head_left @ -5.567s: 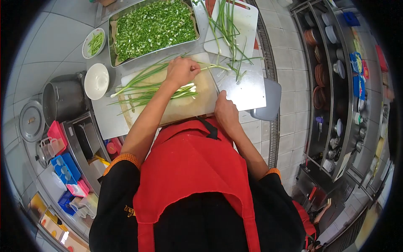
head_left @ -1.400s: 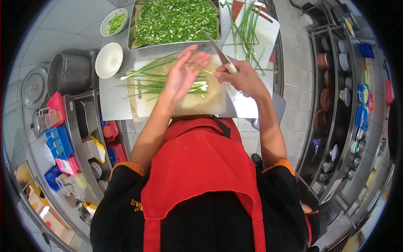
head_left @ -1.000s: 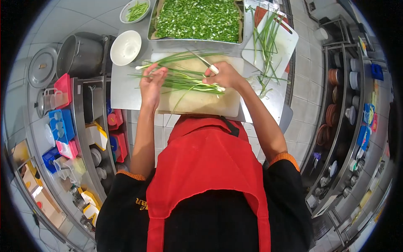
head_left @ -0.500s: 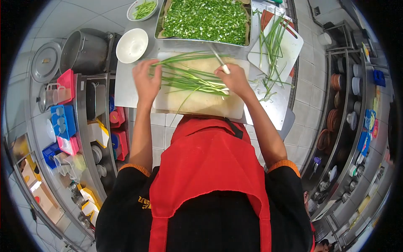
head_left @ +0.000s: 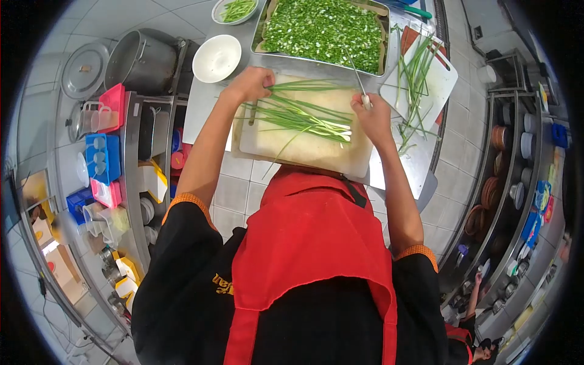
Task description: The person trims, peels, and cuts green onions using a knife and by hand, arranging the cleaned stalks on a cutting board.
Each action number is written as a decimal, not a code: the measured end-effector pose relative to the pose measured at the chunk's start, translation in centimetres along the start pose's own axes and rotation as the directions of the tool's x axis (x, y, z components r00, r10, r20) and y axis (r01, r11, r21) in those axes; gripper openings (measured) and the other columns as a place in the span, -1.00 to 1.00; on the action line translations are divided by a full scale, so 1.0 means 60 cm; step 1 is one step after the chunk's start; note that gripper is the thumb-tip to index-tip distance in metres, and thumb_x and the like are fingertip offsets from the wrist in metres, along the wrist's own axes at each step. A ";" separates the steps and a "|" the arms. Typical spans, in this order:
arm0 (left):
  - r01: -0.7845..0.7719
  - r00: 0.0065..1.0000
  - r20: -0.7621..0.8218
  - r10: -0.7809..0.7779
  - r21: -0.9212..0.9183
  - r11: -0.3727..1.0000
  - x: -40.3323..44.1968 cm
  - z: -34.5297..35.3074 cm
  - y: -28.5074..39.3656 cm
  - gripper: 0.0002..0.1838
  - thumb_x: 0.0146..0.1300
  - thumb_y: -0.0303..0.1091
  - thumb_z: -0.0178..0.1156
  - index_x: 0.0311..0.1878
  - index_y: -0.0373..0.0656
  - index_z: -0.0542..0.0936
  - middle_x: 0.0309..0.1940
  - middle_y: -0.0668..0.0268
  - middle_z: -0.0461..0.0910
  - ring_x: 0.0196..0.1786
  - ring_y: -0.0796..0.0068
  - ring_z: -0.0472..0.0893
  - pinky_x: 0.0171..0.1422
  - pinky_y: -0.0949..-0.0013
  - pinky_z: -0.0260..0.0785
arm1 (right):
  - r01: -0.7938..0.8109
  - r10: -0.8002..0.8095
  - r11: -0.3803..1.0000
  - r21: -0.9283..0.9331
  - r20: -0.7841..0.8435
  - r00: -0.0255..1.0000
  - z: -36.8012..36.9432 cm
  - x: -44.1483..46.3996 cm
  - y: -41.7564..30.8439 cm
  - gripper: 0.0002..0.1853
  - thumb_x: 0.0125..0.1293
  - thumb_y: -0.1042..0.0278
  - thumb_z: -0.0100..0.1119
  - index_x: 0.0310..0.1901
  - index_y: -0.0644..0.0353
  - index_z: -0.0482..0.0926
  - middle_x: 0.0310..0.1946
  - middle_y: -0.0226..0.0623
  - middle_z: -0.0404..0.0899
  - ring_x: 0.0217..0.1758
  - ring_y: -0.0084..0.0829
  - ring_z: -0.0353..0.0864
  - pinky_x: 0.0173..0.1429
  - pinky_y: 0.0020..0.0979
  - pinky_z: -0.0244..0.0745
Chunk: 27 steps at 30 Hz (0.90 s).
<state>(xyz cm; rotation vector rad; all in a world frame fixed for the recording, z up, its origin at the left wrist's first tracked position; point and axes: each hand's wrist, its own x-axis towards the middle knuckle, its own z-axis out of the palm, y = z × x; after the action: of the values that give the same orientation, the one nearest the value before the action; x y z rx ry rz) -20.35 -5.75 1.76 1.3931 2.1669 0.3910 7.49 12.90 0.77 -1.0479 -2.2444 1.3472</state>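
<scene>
Here, left hand (head_left: 252, 84) pinches few scallions (head_left: 310, 86) between narrowed fingers, near far left of cutting board (head_left: 340, 153); right hand (head_left: 373, 117) grips knife (head_left: 366, 101), blade angled to far side. Main bunch (head_left: 304, 118) lies mid-board, white ends right. Likely light, leaves limp and easily bruised, bases firmer, slippery if damp; best held just left of white ends. Beyond, chopped greens (head_left: 322, 30) fill metal tray (head_left: 304, 59).

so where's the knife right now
Head view, right of centre: the knife is in the right hand, pointing away toward the tray of chopped greens.
</scene>
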 end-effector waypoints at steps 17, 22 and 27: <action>0.025 0.994 -0.061 -0.091 -0.683 0.730 -0.119 -0.205 0.069 -0.89 0.32 -0.43 0.17 -0.12 -0.20 0.55 -0.16 0.30 0.62 -0.16 0.37 0.66 0.00 0.33 0.54 | -0.160 0.151 0.967 0.200 0.061 0.987 -0.068 -0.047 -0.015 -0.82 0.22 0.35 0.28 -0.23 0.29 0.64 -0.46 -0.44 0.58 -0.39 -0.63 0.48 -0.27 -0.53 0.40; -0.215 0.962 -0.254 -0.102 -0.932 0.291 -0.128 -0.206 0.137 -0.86 0.38 -0.39 0.09 -0.08 -0.23 0.50 -0.10 0.17 0.60 0.03 0.17 0.64 0.17 0.16 0.56 | -0.238 0.218 0.906 0.349 0.095 0.971 -0.077 -0.061 -0.086 -0.84 0.25 0.37 0.25 -0.24 0.30 0.63 -0.51 -0.53 0.51 -0.43 -0.71 0.38 -0.35 -0.57 0.30; -0.230 0.967 -0.232 -0.102 -0.973 0.027 -0.106 -0.132 0.208 -0.87 0.39 -0.41 0.07 -0.06 -0.19 0.49 -0.07 0.13 0.61 0.07 0.18 0.62 0.17 0.20 0.54 | -0.069 0.037 0.877 0.475 0.077 0.996 -0.070 -0.081 -0.174 -0.85 0.30 0.41 0.19 -0.19 0.29 0.62 -0.41 -0.52 0.57 -0.35 -0.73 0.42 -0.24 -0.62 0.33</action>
<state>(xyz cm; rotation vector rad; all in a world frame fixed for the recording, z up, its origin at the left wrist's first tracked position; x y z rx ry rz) -13.44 -5.87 16.30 0.4938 1.1761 1.8200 8.88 8.98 12.29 -0.8957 -1.7825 1.8568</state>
